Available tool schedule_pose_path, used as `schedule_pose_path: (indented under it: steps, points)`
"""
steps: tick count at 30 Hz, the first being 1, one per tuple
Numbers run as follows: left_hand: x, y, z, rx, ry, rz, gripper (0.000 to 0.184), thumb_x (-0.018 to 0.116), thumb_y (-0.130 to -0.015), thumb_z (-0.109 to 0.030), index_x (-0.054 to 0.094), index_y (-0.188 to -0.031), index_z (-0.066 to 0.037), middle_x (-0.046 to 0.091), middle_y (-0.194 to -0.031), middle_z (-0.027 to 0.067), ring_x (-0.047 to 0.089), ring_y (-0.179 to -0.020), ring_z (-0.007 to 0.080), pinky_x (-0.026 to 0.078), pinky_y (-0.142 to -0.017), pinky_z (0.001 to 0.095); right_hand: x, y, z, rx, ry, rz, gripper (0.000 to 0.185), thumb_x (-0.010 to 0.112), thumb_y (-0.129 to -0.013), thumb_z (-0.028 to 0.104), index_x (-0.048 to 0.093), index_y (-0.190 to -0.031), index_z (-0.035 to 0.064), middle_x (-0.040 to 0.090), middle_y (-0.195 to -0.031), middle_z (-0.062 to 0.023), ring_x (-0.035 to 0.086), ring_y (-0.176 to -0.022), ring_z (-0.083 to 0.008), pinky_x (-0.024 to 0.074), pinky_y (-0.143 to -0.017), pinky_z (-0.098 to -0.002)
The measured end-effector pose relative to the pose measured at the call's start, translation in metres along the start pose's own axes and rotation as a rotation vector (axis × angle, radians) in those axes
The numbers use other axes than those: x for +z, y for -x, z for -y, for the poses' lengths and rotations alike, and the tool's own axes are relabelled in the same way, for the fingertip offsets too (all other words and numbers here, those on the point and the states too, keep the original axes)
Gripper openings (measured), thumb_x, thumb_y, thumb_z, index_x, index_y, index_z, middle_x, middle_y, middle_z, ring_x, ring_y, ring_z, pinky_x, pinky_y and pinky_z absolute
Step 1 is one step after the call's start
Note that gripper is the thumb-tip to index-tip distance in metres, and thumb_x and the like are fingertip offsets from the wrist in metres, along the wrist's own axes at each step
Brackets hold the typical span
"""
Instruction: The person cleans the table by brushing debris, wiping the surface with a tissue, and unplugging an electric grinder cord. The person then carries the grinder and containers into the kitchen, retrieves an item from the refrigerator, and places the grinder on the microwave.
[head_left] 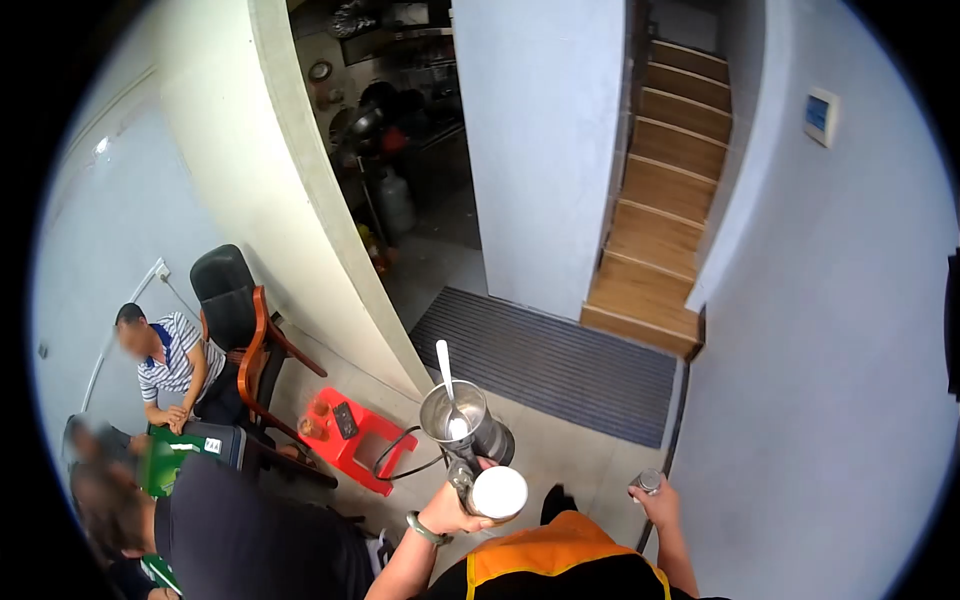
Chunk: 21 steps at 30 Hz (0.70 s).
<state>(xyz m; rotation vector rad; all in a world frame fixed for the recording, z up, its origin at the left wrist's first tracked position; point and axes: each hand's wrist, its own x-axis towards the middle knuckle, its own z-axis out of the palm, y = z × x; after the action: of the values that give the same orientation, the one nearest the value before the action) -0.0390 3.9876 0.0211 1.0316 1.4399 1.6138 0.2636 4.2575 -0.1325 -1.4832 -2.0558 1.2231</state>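
Observation:
My left hand point(447, 512) is closed around the dark handle of a metal pitcher point(485, 432) and a container with a round white top point(499, 492). A spoon point(444, 368) with a pale handle leans inside the pitcher, its bowl near something white at the bottom. A black cord hangs from the pitcher's side. Off to the right, my right hand point(660, 502) grips a small jar with a grey metallic top point(648, 481). An orange apron covers my front, between the two hands.
A red stool point(368, 452) holds cups and a dark object. People sit at the left around a green table, near a black chair point(225, 290). A ribbed mat point(545, 360) lies before wooden stairs point(655, 230) and a kitchen doorway. A wall stands close on the right.

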Motion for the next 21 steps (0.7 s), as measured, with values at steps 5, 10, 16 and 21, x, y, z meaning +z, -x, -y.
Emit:
schedule_pose_path:
  steps: [5, 10, 16, 21]
  points:
    - [-0.047, -0.116, 0.018, 0.005, 0.012, -0.126, 0.083, 0.086, -0.055, -0.034, 0.045, -0.120, -0.003, 0.051, -0.116, 0.0099, 0.050, -0.109, 0.0206, 0.040, -0.096, 0.0357, 0.050, -0.196, 0.106, -0.206, 0.275, 0.231, 0.066, 0.080, -0.065, 0.054, 0.060, -0.110, 0.0090, 0.070, -0.091, -0.0148, 0.067, -0.088, -0.0347, 0.0514, -0.075, -0.0400]
    - [-0.133, -0.231, 0.045, 0.002, 0.015, -0.216, 0.082, 0.085, -0.057, -0.036, 0.045, -0.120, -0.004, 0.051, -0.115, 0.0093, 0.050, -0.108, 0.0206, 0.040, -0.096, 0.0361, 0.159, -0.364, 0.196, -0.280, 0.278, 0.345, 0.070, 0.078, -0.065, 0.059, 0.059, -0.114, 0.0129, 0.071, -0.091, -0.0140, 0.067, -0.091, -0.0355, 0.0517, -0.075, -0.0414]
    - [-0.265, -0.374, 0.070, 0.015, -0.029, -0.224, 0.080, 0.085, -0.058, -0.034, 0.045, -0.120, -0.004, 0.050, -0.116, 0.0091, 0.049, -0.109, 0.0201, 0.040, -0.095, 0.0353, 0.278, -0.518, 0.270, -0.282, 0.057, 0.374, 0.046, 0.084, -0.068, 0.038, 0.063, -0.095, 0.0077, 0.069, -0.077, -0.0051, 0.064, -0.070, -0.0153, 0.0492, -0.065, -0.0297]
    - [-0.374, -0.462, 0.074, 0.008, -0.062, -0.304, 0.082, 0.085, -0.058, -0.032, 0.044, -0.123, -0.003, 0.051, -0.118, 0.0101, 0.050, -0.111, 0.0205, 0.040, -0.097, 0.0361, 0.343, -0.607, 0.354, -0.252, 0.059, 0.440, 0.048, 0.085, -0.067, 0.034, 0.062, -0.098, 0.0051, 0.069, -0.084, -0.0072, 0.066, -0.076, -0.0183, 0.0508, -0.069, -0.0323]
